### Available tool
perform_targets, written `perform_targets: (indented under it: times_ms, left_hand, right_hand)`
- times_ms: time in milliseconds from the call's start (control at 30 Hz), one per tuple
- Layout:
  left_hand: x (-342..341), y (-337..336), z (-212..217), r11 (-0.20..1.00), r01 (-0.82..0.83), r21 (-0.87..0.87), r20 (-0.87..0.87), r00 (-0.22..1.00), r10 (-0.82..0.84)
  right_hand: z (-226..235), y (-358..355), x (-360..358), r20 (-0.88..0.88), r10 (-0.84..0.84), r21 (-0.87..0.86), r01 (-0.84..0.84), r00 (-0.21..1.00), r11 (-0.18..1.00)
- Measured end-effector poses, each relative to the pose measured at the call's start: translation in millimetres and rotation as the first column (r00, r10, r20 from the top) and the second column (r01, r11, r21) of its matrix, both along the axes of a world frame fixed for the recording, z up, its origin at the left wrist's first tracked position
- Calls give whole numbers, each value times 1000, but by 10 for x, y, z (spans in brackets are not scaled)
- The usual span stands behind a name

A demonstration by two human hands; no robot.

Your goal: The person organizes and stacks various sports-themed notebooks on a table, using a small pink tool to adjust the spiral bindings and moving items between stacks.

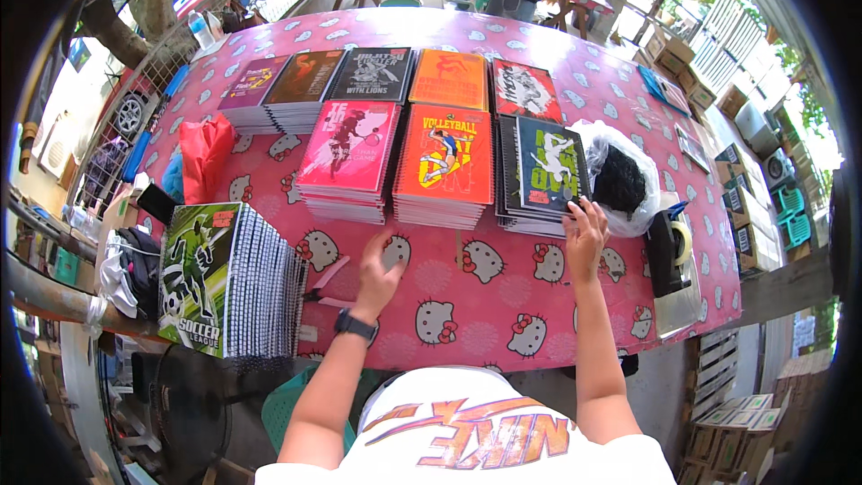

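Observation:
My right hand point(586, 232) rests its fingertips at the near right corner of a stack of dark spiral notebooks point(551, 163) with a white figure on the cover. The top notebook there lies slightly askew. Over the tablecloth, my left hand point(383, 268) is open, with fingers apart and nothing in them; a dark watch point(356, 326) is on that wrist. Just ahead of it stands a stack of pink notebooks point(348, 145), beside a stack of orange-red volleyball notebooks point(444, 154). A tall, leaning stack of green soccer notebooks point(206, 274) sits at the near left.
Behind are purple point(252, 83), brown point(305, 77), black point(371, 74), orange point(450, 79) and red notebooks point(527, 90). Pink-handled pliers point(328, 283) lie near my left hand. A plastic bag point(620, 175) and a tape dispenser point(675, 256) are at right, a red cloth point(206, 157) at left.

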State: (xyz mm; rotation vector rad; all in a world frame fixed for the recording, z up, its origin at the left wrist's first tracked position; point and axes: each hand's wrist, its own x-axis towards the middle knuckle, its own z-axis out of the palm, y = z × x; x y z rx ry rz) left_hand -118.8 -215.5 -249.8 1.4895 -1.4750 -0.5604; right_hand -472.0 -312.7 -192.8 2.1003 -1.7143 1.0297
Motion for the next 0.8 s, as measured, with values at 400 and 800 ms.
perform_targets:
  times_ms: [400,800]
  left_hand:
    - [-296,-510,-387,987,-137,86,-19,990,139]
    - [-320,-457,-265,978,-207,-33,-12,978,207]
  right_hand:
    - [-1016,20,1443,774,-9,336,-397,633,854]
    - [-916,-230,1343,845,-532,395,-617,-46,681]
